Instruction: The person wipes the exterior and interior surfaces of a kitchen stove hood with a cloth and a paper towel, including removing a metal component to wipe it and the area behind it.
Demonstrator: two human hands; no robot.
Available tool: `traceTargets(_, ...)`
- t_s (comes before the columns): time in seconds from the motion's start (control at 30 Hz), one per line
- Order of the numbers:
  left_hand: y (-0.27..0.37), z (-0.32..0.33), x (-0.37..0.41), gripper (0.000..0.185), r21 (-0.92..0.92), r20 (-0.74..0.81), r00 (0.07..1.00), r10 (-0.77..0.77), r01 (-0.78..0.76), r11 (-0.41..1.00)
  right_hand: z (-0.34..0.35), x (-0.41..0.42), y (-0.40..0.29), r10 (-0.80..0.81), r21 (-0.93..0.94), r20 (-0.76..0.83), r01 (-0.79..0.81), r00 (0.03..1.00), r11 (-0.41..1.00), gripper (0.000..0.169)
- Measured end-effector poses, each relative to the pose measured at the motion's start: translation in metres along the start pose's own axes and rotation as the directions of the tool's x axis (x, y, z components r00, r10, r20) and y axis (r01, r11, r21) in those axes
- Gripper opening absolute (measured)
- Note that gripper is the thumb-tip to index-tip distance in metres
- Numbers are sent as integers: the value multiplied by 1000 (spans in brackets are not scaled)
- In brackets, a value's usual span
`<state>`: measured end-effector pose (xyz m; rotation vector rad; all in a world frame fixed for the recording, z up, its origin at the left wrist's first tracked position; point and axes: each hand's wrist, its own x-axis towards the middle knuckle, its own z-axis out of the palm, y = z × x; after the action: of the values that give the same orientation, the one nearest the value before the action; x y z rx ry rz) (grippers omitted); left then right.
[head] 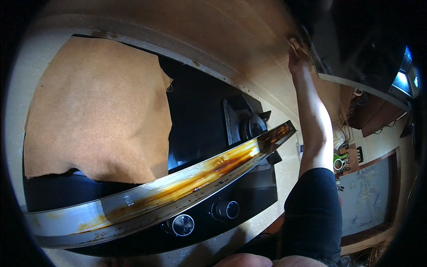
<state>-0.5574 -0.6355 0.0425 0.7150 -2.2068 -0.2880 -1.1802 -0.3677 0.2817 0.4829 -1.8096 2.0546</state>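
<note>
My right hand (299,60) is stretched far out at the end of a bare forearm, its fingers closed on a crumpled pale cloth (294,44). It is at the tiled wall (267,50), beside the edge of a dark glossy panel (360,43); whether the cloth presses on wall or panel I cannot tell. My left hand is out of view. Across the view before me runs a long metal channel (200,177), streaked with brown grease. Beyond it, a tan cloth (103,103) covers the left part of a black gas hob (196,113).
An uncovered burner with its pan support (250,125) is at the hob's right. Two control knobs (183,225) sit along its front. Farther right are a wooden rack (352,157) with green-handled utensils, a frosted glass panel (365,197) and brown cabinets (383,113).
</note>
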Motion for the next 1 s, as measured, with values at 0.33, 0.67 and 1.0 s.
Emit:
traceTargets(0.33, -3, -5, 3, 29, 0, 36, 999, 29, -29, 1000, 12, -20, -9, -143, -10, -29, 143, 989, 990, 26)
traceTargets(0.67, -5, -11, 3, 30, -19, 60, 995, 74, -73, 997, 71, -46, -17, -122, 104, 229, 101, 966, 989, 25)
traceTargets(1.0, 7, -27, -30, 28, 111, 403, 904, -143, 107, 988, 139, -61, -34, 91, 252, 296, -169, 951, 953, 22)
